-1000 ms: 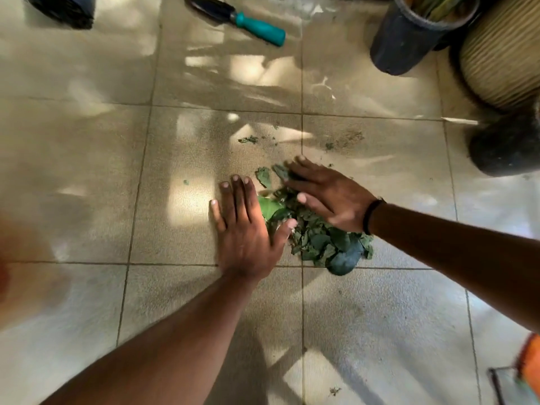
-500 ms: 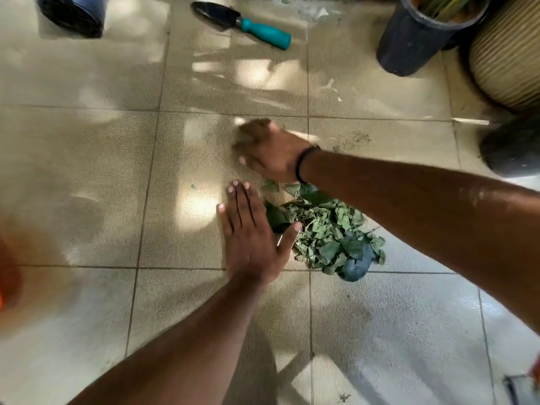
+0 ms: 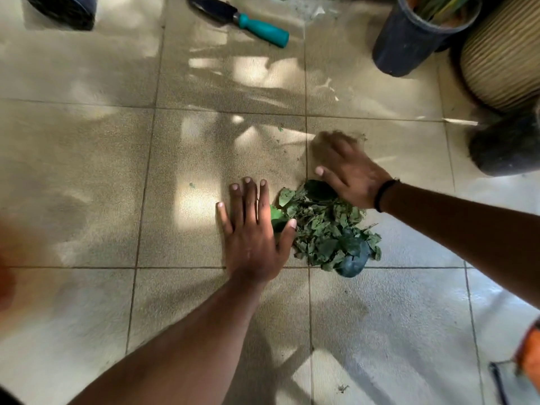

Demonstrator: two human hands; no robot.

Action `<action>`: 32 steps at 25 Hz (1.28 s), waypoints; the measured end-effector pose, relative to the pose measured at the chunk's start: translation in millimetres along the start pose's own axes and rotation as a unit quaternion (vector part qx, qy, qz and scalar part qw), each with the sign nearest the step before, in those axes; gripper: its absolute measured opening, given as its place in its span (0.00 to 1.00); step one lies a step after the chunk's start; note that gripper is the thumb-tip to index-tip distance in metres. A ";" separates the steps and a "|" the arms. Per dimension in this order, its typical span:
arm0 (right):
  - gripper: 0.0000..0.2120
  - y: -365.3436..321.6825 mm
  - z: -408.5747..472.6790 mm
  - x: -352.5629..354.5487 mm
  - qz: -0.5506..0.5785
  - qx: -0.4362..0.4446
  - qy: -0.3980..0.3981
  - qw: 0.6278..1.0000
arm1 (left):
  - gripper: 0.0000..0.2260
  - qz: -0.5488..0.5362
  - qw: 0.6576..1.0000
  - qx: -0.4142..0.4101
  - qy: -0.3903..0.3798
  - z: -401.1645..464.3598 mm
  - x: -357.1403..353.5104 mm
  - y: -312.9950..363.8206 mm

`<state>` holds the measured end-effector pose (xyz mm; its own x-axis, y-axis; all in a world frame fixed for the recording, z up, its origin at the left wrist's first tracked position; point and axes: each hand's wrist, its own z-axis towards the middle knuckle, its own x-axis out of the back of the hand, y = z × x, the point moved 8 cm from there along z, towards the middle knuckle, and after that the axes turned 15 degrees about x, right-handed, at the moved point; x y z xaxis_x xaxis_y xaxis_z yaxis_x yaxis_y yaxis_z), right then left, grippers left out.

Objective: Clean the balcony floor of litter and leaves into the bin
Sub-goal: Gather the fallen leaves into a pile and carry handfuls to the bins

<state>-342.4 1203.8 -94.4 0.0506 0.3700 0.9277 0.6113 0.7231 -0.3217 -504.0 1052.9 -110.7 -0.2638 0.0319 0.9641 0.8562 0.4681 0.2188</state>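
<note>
The left hand (image 3: pixel 252 235) lies flat, fingers straight, its thumb edge against the heap of green torn leaves (image 3: pixel 327 229) on the beige tiled floor (image 3: pixel 87 171). The right hand (image 3: pixel 350 173) sweeps just beyond the heap; its fingertips are blurred, so whether they are straight or curled cannot be told. A fast sweep could scatter crumbs past the left hand. The dark plastic bucket (image 3: pixel 409 45) is cropped; whether it is the bin is unclear.
</note>
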 end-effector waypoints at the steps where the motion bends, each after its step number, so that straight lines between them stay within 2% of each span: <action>1: 0.33 -14.9 -3.8 -9.9 0.001 0.036 -0.017 0.999 | 0.36 0.000 1.000 -0.001 0.003 0.5 -0.3 0.0; 4: 0.39 -47.2 -50.8 -21.3 0.028 0.068 -0.033 0.997 | 0.36 0.005 1.000 -0.005 0.008 -0.6 0.1 0.9; 9: 0.68 -35.3 -152.3 -32.0 0.073 -0.041 0.036 0.996 | 0.37 0.015 1.000 -0.014 0.011 -0.4 -2.7 1.4; 12: 0.76 -41.8 -163.5 -57.5 0.044 -0.064 0.061 0.995 | 0.37 0.003 0.999 -0.031 0.012 -4.2 -2.4 3.3; 16: 0.76 -44.7 -119.2 -59.0 0.069 -0.092 0.103 0.988 | 0.37 -0.018 0.999 -0.045 0.008 -4.4 -5.2 4.6; 22: 0.73 -48.5 -88.1 -57.9 0.032 -0.074 0.082 0.993 | 0.35 -0.046 0.993 -0.111 0.004 18.0 -11.3 54.7; 25: 0.74 -49.3 -90.1 -56.0 0.027 -0.067 0.095 0.993 | 0.33 -0.058 0.993 -0.102 0.027 20.9 -13.7 61.3; 30: 0.75 -60.8 -89.8 -54.8 0.007 -0.039 0.109 0.993 | 0.32 -0.095 0.986 -0.134 -0.007 23.4 -14.6 78.3; 32: 0.75 -62.4 -88.2 -53.6 -0.002 -0.056 0.113 0.992 | 0.33 -0.121 0.981 -0.148 -0.035 19.7 -15.3 96.0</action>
<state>-313.6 1087.4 -107.3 0.2157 0.2173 0.9520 0.6954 0.6502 -0.3060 -426.5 1114.7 -107.4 -0.4956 0.0180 0.8684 0.8539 0.1930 0.4834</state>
